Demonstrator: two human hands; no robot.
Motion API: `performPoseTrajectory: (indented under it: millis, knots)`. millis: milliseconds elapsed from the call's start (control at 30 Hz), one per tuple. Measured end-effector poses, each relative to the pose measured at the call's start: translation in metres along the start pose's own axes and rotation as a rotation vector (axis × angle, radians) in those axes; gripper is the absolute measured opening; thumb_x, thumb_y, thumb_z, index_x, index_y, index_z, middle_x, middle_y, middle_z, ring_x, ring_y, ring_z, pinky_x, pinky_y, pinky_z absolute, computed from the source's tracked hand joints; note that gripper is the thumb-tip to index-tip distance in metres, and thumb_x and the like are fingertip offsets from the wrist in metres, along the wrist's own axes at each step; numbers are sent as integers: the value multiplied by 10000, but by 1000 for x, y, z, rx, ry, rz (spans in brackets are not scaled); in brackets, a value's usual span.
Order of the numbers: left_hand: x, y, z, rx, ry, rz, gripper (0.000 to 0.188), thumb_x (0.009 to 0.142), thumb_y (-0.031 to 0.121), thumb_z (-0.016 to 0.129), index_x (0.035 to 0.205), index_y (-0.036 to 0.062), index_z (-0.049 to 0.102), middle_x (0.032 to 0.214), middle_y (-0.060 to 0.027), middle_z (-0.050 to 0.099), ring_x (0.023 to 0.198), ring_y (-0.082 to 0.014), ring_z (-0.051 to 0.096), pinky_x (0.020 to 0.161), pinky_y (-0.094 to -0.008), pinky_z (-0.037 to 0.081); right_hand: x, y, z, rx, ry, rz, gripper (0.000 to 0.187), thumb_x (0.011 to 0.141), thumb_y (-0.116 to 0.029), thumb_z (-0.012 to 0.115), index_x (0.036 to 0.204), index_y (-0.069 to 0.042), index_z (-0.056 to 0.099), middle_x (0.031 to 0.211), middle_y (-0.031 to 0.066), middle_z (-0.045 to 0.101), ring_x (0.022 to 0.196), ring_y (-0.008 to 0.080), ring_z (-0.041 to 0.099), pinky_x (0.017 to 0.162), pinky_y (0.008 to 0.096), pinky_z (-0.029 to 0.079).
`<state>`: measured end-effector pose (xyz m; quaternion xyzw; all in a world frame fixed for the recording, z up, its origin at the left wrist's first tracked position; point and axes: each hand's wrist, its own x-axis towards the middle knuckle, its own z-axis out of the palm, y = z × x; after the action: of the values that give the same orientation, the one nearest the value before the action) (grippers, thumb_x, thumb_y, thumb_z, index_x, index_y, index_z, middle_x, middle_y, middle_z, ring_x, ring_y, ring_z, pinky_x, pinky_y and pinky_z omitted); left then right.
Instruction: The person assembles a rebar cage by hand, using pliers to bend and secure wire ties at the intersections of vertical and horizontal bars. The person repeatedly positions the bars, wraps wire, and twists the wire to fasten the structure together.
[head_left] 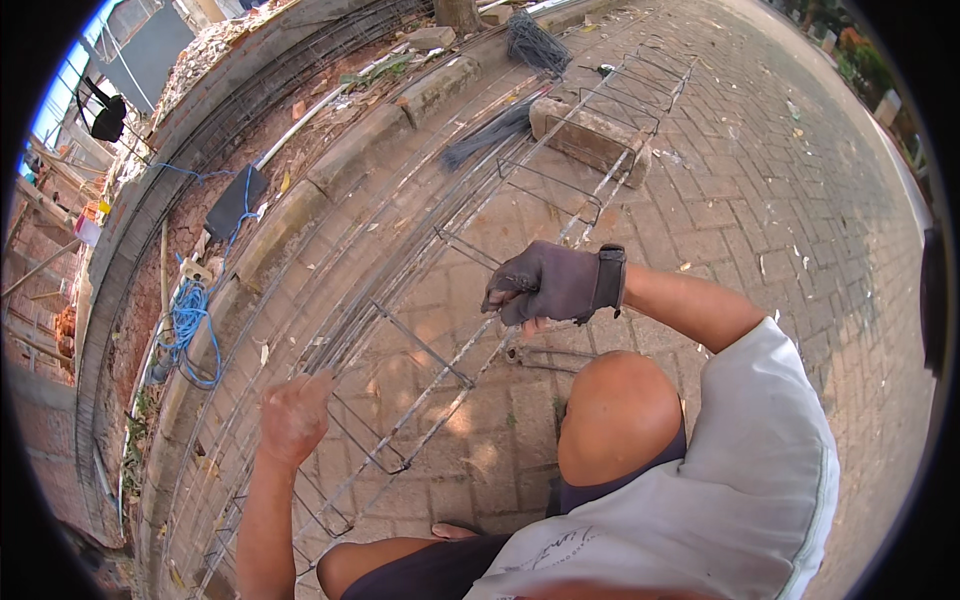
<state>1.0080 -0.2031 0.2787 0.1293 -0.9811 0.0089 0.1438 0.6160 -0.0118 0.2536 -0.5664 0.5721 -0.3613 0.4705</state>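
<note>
A long rebar cage [422, 343] with rectangular stirrups runs diagonally from the lower left to the far right. My right hand [550, 283], in a grey fingerless glove, is closed beside the cage's near bars. Its fingers are curled, and what they hold is hidden. My bare left hand [295, 415] is closed at the cage's far side, near a stirrup's end; its grip is slightly blurred. On the paving by my knee lies a metal tool with two thin arms [550, 355], partly hidden by the knee.
A rough block [580, 145] sits under the cage's far part. Bundles of thin dark wire [490, 138] lie beside it, with a tangled wire heap [537, 45] farther off. Beyond the curb [275, 235] are a blue cord [190, 325] and a flat black case [236, 203].
</note>
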Motion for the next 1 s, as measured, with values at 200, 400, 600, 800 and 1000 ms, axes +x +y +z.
performPoseTrajectory:
  millis: [200, 400, 600, 800, 1000]
  knots:
    - [-1, 41, -5, -84, 50, -66, 277, 781, 13, 702, 1049, 76, 732, 760, -119, 678, 676, -319, 687, 629, -425, 551, -3, 5, -2, -314, 16, -192, 298, 829, -227, 714, 1030, -7, 709, 951, 131, 735, 826, 238, 720, 724, 398, 543]
    - [15, 91, 17, -264, -59, -57, 304, 788, 24, 717, 1090, 52, 724, 750, -117, 676, 672, -329, 683, 612, -418, 550, -10, 19, 40, -136, -210, -13, 341, 851, -145, 774, 1148, 14, 719, 973, 170, 744, 926, 299, 712, 836, 395, 560]
    - [3, 73, 10, -269, 110, -279, 431, 873, 129, 750, 1300, 137, 702, 1066, -157, 718, 932, -337, 703, 810, -406, 576, -2, 12, 41, -246, 28, -311, 197, 914, -139, 687, 997, 32, 739, 939, 167, 750, 799, 241, 713, 738, 350, 554]
    - [-48, -40, -49, -297, 623, -971, 379, 902, 198, 788, 1269, 112, 748, 1012, -91, 769, 884, -213, 715, 837, -335, 557, -9, 30, 13, -163, -318, -363, 263, 911, -134, 699, 1092, 52, 742, 986, 150, 774, 891, 194, 712, 814, 346, 561]
    - [-84, -86, -72, 95, 166, -1096, 364, 901, 315, 748, 1166, 68, 783, 962, -152, 789, 873, -230, 751, 805, -372, 565, -21, 145, 119, -778, -652, 96, 408, 893, -278, 690, 1253, -92, 743, 1128, 228, 744, 1032, 338, 724, 914, 429, 547]
